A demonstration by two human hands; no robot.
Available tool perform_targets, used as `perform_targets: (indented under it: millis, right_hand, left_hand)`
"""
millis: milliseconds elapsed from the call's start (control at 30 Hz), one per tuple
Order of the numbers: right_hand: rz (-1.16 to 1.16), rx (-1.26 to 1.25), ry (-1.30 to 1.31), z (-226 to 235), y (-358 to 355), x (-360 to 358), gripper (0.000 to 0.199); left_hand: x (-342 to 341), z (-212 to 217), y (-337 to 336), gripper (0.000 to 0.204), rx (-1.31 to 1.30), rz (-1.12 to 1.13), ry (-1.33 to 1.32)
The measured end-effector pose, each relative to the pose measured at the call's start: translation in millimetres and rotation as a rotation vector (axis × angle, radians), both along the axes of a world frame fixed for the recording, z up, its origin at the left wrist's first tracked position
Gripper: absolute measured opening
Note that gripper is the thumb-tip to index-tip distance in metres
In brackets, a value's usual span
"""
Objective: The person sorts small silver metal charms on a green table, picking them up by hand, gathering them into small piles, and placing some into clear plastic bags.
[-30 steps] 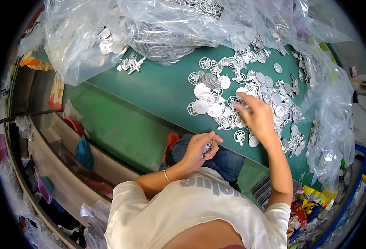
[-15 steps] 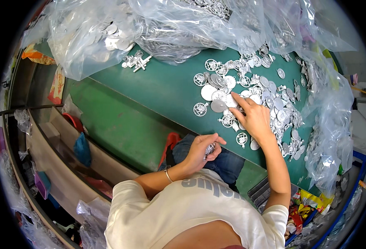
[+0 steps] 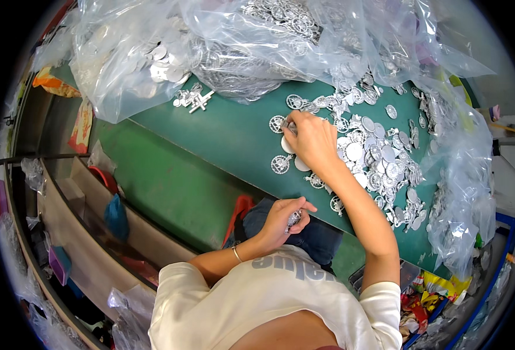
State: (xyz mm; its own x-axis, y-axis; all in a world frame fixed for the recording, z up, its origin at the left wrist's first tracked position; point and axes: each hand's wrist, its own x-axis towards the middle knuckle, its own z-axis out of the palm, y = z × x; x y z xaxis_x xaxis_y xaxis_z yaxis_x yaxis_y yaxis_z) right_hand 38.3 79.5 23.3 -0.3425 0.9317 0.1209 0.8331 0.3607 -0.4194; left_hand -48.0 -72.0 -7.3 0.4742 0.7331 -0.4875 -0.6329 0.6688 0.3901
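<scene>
My left hand [image 3: 288, 220] is held over my lap, just off the table's front edge, its fingers curled round a small bunch of silver metal charms [image 3: 294, 218]. Over the left side of the loose pile, my right hand [image 3: 312, 139] reaches down with thumb and fingertips closed on a silver metal disc, partly hidden by the fingers. Right of that hand spreads the heap of charms and flat discs [image 3: 380, 154]. Single openwork round charms lie close by: one [image 3: 280, 164] to the left and another [image 3: 336, 204] near the table edge under my forearm.
Clear plastic bags full of silver parts [image 3: 234, 64] line the back of the green table [image 3: 228, 131]; another bag [image 3: 464, 198] lies along the right. A few cross-shaped pieces [image 3: 194, 99] sit apart at back left. A brown partitioned bench [image 3: 111, 233] stands at the left.
My right hand has moved left from the pile's middle to its left side, and its spread fingers have closed. My left hand stays almost still with its charms.
</scene>
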Motion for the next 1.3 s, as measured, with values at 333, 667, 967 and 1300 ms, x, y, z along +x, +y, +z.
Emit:
perform_targets:
  millis: [333,667,967,1300]
  right_hand:
    - [-0.317,0.002,0.184,10,27,97,0.019]
    - [-0.022,-0.077,0.050,8,-2,80,0.015]
    - [-0.230,-0.350,0.627,19,12,112,0.021]
    - [-0.395,-0.724,1.448,29,-79,161,0.021]
  left_hand:
    - [1,-2,-1,0.033,0.051,-0.022,0.042]
    - [0,-3,-1,0.033,0.010,0.000,0.029]
    - [-12,43,55,0.039,0.416,-0.124,0.381]
    - [-2,33,123,0.054,0.057,-0.011,-0.437]
